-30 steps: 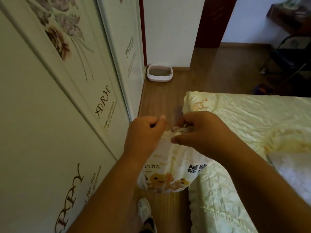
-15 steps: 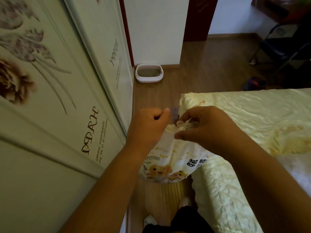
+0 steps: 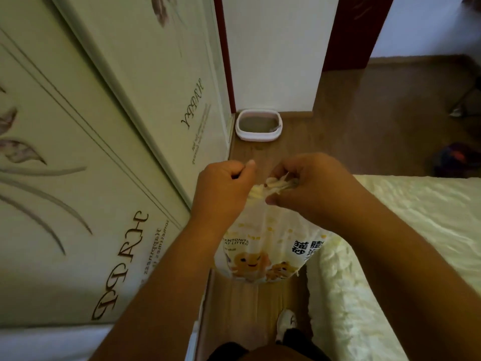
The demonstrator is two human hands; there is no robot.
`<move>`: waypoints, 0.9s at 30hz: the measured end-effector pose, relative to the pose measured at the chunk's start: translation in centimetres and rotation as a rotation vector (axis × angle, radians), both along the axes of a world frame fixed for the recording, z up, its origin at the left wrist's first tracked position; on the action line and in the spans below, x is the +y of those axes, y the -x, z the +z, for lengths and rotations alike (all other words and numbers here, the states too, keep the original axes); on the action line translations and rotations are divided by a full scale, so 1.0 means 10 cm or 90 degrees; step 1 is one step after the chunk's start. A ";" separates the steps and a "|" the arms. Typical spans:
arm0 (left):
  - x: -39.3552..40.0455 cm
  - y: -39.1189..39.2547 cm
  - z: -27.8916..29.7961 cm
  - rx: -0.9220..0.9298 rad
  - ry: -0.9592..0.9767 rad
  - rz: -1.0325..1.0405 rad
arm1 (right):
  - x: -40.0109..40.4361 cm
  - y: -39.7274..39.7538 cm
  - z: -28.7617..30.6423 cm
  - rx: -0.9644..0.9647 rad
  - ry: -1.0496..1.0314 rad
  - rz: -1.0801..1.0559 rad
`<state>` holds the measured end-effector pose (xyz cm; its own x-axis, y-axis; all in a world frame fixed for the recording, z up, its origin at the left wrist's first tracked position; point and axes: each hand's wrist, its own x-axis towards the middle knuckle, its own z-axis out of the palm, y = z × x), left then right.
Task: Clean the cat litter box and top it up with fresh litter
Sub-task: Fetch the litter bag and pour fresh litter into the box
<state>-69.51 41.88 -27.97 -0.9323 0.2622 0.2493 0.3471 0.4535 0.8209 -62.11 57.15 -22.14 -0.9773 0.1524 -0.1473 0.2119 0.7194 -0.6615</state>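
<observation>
A narrow strip of wooden floor (image 3: 263, 157) runs between a floral-printed wardrobe (image 3: 109, 142) on my left and a bed with a pale quilted cover (image 3: 406, 230) on my right. The litter box (image 3: 259, 125) sits at the far end of this strip, against the white wall and just beside the wardrobe's corner, well apart from me. I hold the bag of cat litter (image 3: 265, 251) in front of me above the floor. My left hand (image 3: 221, 188) is curled into a fist round the gathered neck; my right hand (image 3: 309, 188) pinches the crumpled top edge between thumb and fingers. The step in hand appears to be opening the bag. To do it well, I should judge it best to keep the left grip firm below the opening, pull the top apart gradually, and hold the bag upright so nothing spills before I reach the box.
</observation>
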 end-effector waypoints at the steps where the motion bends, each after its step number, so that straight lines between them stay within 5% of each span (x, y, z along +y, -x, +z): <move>1: 0.07 0.10 0.01 -0.002 -0.001 0.013 | 0.08 0.13 0.01 0.003 0.002 0.006; 27: 1.61 4.08 -0.29 -0.050 0.004 -0.140 | 1.44 3.78 -0.16 -0.042 0.021 -0.118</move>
<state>-110.33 57.95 -30.86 -0.8688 0.4629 0.1756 0.3732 0.3793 0.8467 -99.87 71.54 -23.73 -0.9210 0.3230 -0.2180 0.3825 0.6425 -0.6640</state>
